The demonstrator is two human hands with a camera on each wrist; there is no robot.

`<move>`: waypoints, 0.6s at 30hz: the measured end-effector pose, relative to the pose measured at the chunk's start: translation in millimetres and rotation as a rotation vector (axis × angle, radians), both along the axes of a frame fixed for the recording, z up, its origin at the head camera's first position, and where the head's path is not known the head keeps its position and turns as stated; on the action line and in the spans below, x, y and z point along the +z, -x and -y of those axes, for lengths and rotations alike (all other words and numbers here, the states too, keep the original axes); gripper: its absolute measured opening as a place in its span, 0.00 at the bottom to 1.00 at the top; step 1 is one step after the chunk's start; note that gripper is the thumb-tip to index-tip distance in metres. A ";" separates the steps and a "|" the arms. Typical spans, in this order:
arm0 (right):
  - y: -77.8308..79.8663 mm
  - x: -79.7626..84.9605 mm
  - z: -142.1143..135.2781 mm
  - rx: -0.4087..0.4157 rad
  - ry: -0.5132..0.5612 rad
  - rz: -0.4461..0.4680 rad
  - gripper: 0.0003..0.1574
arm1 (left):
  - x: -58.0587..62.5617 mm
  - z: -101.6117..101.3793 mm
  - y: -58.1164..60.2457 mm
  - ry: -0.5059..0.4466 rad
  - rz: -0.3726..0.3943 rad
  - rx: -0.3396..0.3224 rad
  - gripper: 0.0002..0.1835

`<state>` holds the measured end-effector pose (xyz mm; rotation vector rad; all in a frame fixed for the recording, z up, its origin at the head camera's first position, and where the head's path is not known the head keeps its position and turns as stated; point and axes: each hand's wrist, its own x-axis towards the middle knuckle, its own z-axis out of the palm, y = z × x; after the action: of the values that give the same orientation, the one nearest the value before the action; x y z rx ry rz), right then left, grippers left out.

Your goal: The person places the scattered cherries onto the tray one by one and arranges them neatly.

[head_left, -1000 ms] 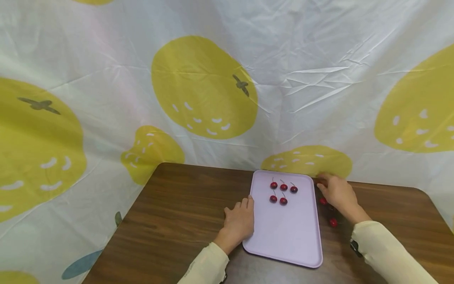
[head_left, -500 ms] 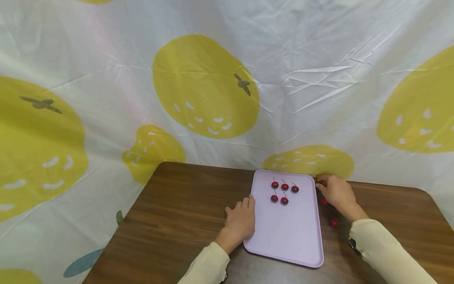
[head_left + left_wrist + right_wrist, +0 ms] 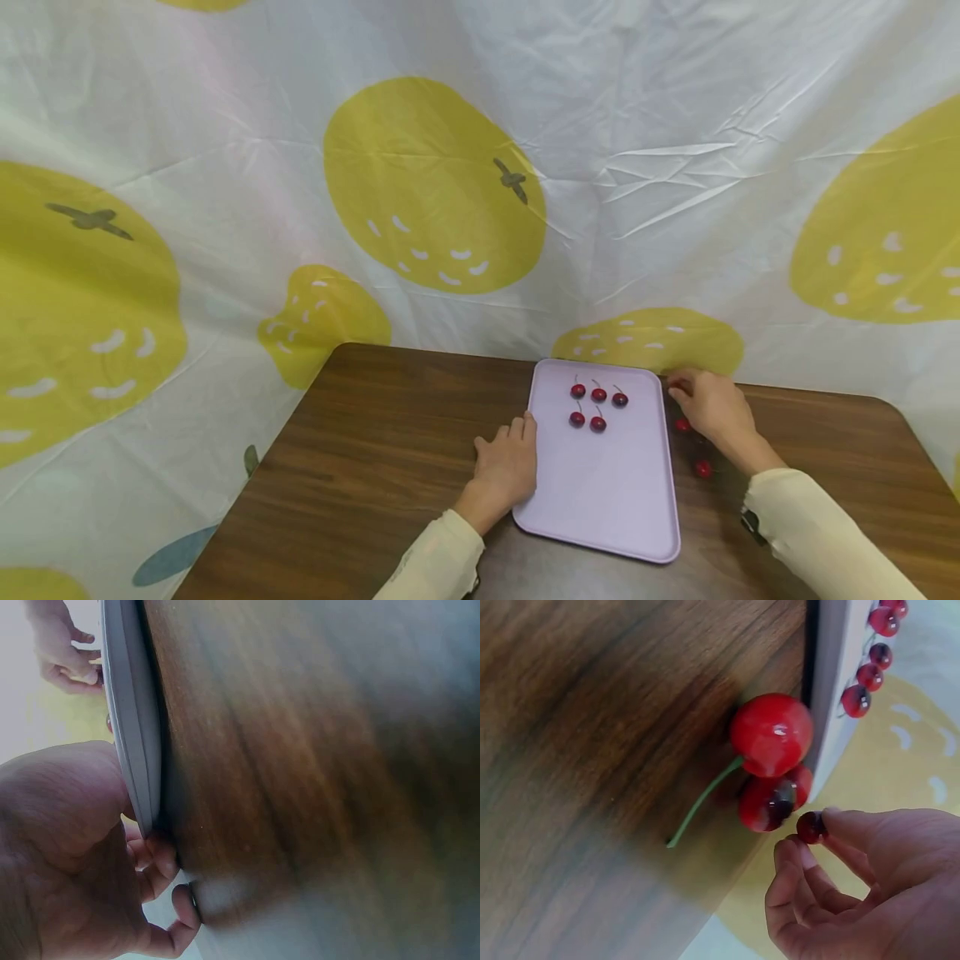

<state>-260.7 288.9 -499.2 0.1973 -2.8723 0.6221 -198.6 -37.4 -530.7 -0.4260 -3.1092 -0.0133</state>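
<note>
My left hand (image 3: 504, 462) rests along the left edge of a lilac tray (image 3: 596, 508); in the left wrist view its bent fingers (image 3: 159, 859) touch the rim. Past the tray's far right corner, my right hand (image 3: 716, 408) pinches a dark red cherry (image 3: 811, 827) between thumb and fingertips. Several cherries (image 3: 598, 395) with thin stems lie on the tray's far half in two rows. To the right of the tray, more cherries lie on the table, among them a bright red cherry (image 3: 772, 733) with a green stem. The right hand partly hides this group in the head view.
A brown wooden table (image 3: 390, 442) carries the tray, which reaches almost to the table's far edge. Directly behind hangs a white cloth (image 3: 600, 208) printed with large yellow fruits.
The right hand keeps its place beside the far right corner of the tray, its fingertips shifting only slightly. Left hand, tray and the cherries on it stay as they were.
</note>
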 end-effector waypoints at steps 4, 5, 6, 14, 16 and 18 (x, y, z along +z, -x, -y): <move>-7.2 8.7 6.0 -0.018 0.001 0.026 0.14 | 0.2 -0.2 -0.2 0.001 0.005 0.001 0.35; -9.3 10.7 8.0 -0.021 0.001 0.025 0.14 | -0.1 -0.3 0.0 -0.003 0.007 0.001 0.35; -11.6 12.5 10.2 -0.024 0.002 0.023 0.15 | -0.2 -0.4 0.3 -0.005 0.007 0.002 0.35; -28.7 16.6 34.6 0.045 0.004 -0.045 0.14 | -11.1 -0.7 4.8 -0.016 0.000 0.010 0.34; -32.4 16.0 41.1 0.076 0.007 -0.054 0.13 | -12.6 -0.8 5.6 -0.015 -0.003 0.010 0.34; -35.5 14.6 46.9 0.107 0.015 -0.055 0.14 | -11.8 -0.9 5.7 -0.013 -0.002 0.011 0.35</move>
<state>-225.2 242.0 -484.7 0.3622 -2.8183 0.6473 -204.2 -36.6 -542.4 -0.4081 -3.1076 -0.0336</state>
